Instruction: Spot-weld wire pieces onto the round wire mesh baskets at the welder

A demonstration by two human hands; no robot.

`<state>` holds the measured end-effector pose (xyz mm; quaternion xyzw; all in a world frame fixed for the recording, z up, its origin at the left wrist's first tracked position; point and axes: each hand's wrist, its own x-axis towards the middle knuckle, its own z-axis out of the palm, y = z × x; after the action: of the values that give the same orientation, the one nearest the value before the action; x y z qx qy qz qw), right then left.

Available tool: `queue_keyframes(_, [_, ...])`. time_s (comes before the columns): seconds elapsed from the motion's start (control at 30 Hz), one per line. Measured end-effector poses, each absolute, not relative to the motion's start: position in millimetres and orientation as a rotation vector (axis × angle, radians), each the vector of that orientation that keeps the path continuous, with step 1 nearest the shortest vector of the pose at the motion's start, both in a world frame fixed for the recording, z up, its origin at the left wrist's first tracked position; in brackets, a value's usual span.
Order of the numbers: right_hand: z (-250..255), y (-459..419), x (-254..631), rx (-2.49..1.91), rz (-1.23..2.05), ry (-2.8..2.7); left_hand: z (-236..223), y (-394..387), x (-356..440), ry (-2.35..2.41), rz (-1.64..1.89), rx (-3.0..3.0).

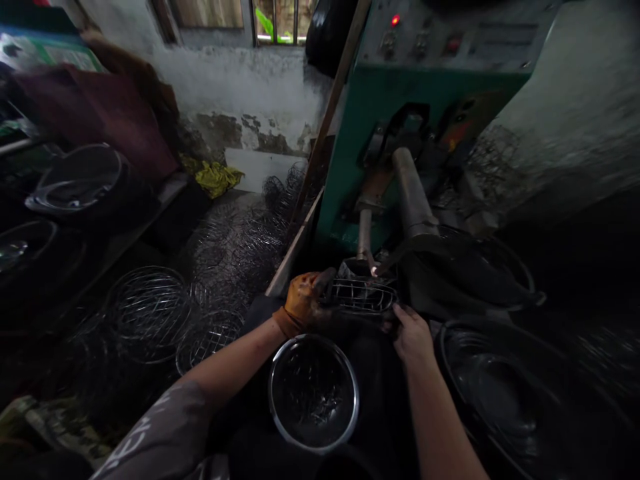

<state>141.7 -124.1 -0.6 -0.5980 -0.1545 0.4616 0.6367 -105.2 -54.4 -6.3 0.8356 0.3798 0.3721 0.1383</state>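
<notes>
My left hand [306, 301], in an orange glove with dark fingertips, is closed on the left end of a wire basket [357, 297]. At the basket's right end, the bare fingers of my right hand [411, 328] pinch its rim. The far side of the basket lies at the electrode tips of a green spot welder [345, 153], where a small bright spot glows. Below my hands, a round metal bowl [314, 393] holds many short, thin metal pieces. The fine detail of the basket is too dark to make out.
Wire baskets [150, 307] and a heap of tangled wire pieces [225, 253] cover the floor at left. Large dark basins [495, 393] stand at right. A wooden board [295, 250] leans beside the welder, and a yellow bag [217, 179] lies by the wall.
</notes>
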Motion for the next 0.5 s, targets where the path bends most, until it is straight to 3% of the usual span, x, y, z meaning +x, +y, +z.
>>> queue_keyframes(0.2, [-10.9, -103.3, 163.0, -1.319, 1.125, -0.286, 14.3, -32.5, -77.8, 1.163, 0.679, 2.59])
queue_keyframes(0.5, [-21.4, -96.0, 169.0, -1.294, 1.116, -0.26, 24.7, -21.2, -63.8, 1.171, 0.536, 2.681])
